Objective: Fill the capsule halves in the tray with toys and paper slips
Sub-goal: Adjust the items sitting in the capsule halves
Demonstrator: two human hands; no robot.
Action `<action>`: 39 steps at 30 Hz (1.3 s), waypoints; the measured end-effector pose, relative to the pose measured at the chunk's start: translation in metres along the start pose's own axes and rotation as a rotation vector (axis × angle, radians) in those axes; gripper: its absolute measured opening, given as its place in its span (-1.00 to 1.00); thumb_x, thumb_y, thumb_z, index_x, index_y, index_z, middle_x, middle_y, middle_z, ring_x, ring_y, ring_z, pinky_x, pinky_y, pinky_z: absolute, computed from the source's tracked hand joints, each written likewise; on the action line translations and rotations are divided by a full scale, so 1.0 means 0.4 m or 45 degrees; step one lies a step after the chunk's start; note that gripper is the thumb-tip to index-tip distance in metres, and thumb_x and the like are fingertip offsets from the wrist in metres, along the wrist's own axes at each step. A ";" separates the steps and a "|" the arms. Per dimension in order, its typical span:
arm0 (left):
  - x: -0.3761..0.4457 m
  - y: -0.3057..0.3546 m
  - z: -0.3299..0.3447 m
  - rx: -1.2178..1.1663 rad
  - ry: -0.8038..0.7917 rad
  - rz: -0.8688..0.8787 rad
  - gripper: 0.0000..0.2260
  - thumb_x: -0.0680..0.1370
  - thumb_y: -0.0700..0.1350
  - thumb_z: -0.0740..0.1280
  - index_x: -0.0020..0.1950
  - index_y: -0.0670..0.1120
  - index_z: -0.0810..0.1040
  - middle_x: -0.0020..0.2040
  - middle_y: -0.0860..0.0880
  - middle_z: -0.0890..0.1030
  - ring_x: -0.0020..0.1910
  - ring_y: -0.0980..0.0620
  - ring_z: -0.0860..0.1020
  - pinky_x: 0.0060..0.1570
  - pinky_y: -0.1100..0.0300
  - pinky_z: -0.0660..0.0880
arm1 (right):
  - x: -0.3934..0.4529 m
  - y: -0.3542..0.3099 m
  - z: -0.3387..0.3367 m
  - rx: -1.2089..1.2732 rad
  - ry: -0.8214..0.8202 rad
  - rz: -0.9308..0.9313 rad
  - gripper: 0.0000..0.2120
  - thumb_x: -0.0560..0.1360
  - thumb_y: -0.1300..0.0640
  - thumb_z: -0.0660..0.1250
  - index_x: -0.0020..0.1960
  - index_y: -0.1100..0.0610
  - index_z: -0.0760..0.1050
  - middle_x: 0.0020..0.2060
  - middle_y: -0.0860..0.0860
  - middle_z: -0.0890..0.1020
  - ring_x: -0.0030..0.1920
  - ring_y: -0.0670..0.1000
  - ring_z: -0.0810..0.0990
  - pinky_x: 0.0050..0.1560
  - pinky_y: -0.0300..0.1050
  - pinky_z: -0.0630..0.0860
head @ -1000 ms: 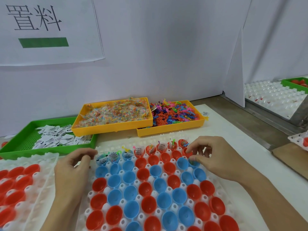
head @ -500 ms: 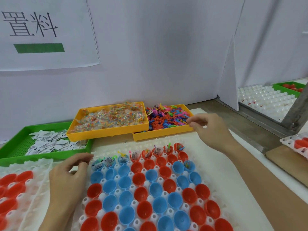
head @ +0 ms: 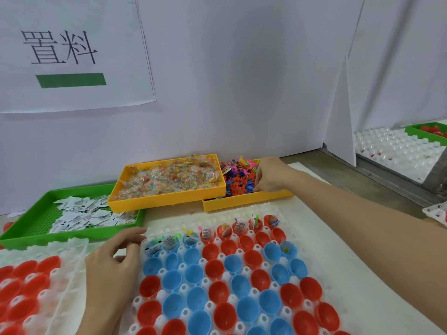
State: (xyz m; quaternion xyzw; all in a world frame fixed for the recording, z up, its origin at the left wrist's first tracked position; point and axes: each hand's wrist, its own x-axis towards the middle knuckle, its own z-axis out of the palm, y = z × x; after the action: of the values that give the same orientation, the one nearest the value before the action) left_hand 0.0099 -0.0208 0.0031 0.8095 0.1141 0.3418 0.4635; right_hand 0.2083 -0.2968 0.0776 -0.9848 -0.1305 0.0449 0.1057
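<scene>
Nearest the camera, a white moulded tray holds rows of red and blue capsule halves, open side up and mostly bare inside. Only the far row is filled, each half there showing a folded paper slip and a bit of coloured toy; one blue half at the right end of the next row also holds a small toy. A second white tray with red halves sits to the left, its edge just beside the first.

The left hand rests at the filled tray's left edge, fingers loosely curled and holding nothing (its fingertips lie close to the far-row halves).

Beyond the trays, a green bin holds paper slips, a yellow bin holds clear packets of coloured pieces, and a second yellow bin holds loose plastic toys.

The right hand is down in that toy bin, well beyond the capsule halves, fingers bent into the pile; whether they have hold of a toy cannot be told. The forearm crosses above the tray's right side.
</scene>
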 end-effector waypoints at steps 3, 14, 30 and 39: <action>-0.001 0.001 0.000 0.003 0.001 -0.002 -0.67 0.47 -0.44 0.26 -0.12 -0.06 0.69 -0.21 0.00 0.69 -0.13 0.13 0.58 -0.31 0.55 0.43 | 0.000 -0.004 -0.005 0.016 0.008 0.009 -0.76 0.48 0.25 0.40 0.09 0.37 0.63 0.09 0.30 0.64 0.14 0.27 0.62 0.10 0.22 0.59; 0.001 0.002 -0.001 0.021 0.019 0.019 -0.65 0.45 -0.48 0.27 -0.17 -0.06 0.69 -0.25 0.02 0.68 -0.15 0.17 0.58 -0.29 0.58 0.40 | -0.088 0.068 0.032 0.860 0.720 0.153 -0.88 0.53 0.12 0.42 -0.19 0.01 0.63 -0.25 -0.11 0.66 -0.28 -0.22 0.59 -0.25 -0.34 0.46; 0.001 -0.013 0.002 -0.029 0.025 -0.020 -0.60 0.45 -0.45 0.27 -0.20 0.04 0.68 -0.22 0.06 0.69 -0.16 0.26 0.59 -0.32 0.53 0.45 | -0.061 0.068 0.044 0.615 0.792 -0.049 -0.80 0.44 0.30 0.51 0.05 0.13 0.69 -0.13 -0.07 0.62 -0.22 -0.20 0.54 -0.25 -0.52 0.35; 0.002 -0.021 0.002 -0.072 0.011 -0.052 -0.59 0.46 -0.43 0.26 -0.20 0.08 0.69 -0.23 0.19 0.68 -0.15 0.25 0.60 -0.34 0.51 0.46 | -0.077 0.070 0.035 0.449 0.880 -0.308 -0.72 0.45 0.46 0.37 0.03 0.17 0.69 -0.06 0.05 0.69 -0.11 -0.08 0.56 -0.04 -0.38 0.41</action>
State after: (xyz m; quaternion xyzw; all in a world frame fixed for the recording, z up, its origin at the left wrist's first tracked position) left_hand 0.0120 -0.0165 -0.0038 0.7923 0.1228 0.3388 0.4924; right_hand 0.1839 -0.3286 0.0599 -0.8862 -0.1925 -0.2798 0.3152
